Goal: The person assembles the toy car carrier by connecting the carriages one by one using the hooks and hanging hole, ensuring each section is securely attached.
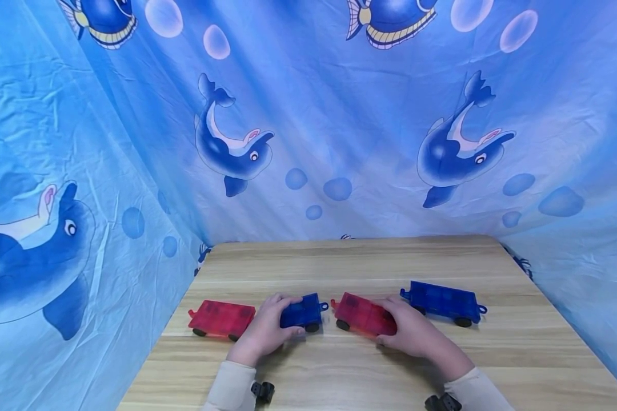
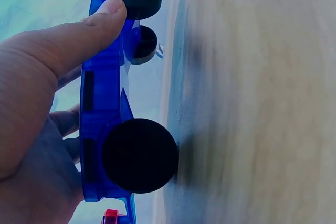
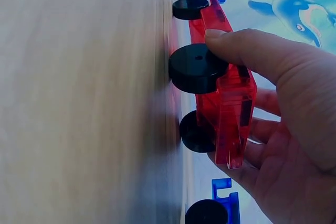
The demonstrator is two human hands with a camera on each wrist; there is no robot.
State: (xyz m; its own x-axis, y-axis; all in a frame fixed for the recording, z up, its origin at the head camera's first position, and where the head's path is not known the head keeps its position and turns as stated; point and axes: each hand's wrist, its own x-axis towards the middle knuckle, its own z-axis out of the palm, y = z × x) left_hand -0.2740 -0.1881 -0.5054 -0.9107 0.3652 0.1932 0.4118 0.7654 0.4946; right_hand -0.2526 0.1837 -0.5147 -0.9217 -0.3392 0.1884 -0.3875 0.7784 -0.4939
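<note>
A person's left hand grips a small blue toy wagon with black wheels, thumb on its near side and fingers around its far side. The right hand grips a red toy wagon in the same way, just to the right. The blue wagon's ring, at its right end, and the red wagon's hook, at its left end, face each other close together; whether they touch is hard to tell. Just left of the left hand stands a second red wagon, its hook pointing left. To the right, beyond the right hand, a second blue wagon stands at a slight slant, with its ring at the right end. All four form a rough row across the middle of a wood-grain worktop. Behind hangs a blue cloth printed with dolphins, fish and bubbles.
</note>
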